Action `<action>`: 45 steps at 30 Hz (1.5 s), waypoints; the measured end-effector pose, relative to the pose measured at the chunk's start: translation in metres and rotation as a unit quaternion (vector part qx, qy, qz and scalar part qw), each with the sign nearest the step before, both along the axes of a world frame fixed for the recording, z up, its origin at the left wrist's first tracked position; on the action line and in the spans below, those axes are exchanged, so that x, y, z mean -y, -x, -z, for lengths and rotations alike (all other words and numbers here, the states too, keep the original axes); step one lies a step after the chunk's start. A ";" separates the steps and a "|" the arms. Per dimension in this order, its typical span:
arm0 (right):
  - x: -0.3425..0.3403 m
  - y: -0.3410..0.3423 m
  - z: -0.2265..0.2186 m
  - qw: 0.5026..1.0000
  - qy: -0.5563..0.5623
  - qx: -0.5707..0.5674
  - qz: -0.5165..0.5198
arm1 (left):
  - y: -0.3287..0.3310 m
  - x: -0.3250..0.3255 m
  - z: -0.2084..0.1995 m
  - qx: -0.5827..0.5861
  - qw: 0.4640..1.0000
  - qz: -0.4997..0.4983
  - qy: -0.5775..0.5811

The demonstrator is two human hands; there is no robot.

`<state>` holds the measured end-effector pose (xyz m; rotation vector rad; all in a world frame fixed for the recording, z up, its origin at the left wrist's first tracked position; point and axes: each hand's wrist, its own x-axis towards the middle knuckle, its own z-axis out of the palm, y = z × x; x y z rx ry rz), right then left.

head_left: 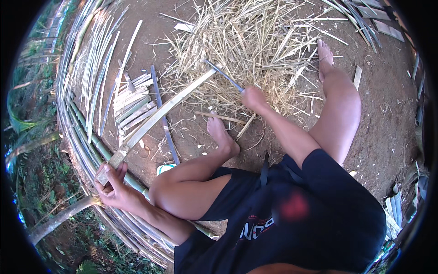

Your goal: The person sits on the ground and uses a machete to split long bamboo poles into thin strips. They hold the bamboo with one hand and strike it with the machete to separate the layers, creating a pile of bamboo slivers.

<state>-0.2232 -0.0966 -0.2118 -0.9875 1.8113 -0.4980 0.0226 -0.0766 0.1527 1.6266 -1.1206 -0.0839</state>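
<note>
My left hand (115, 186) grips the near end of a long, flat bamboo strip (169, 105), thumb on top. The strip slants up and to the right, away from me, over the ground. In my right hand (254, 99) is the handle of a knife (226, 77), its narrow blade pointing up and left. The blade meets or crosses the strip's far end; whether they touch I cannot tell. A heap of pale bamboo shavings (242, 41) lies under and beyond the knife. My fingers hide most of the handle.
Short split bamboo pieces (135, 106) lie stacked on the left beside a dark flat bar (157, 93). Long thin strips (95, 68) and green bamboo poles (86, 119) line the left edge. My bare foot (221, 133) rests near the shavings. A pale offcut (357, 76) lies right.
</note>
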 end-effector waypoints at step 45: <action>-0.027 -0.027 -0.013 0.988 0.063 0.137 -0.015 | 0.014 -0.013 0.010 0.240 0.967 0.026 -0.079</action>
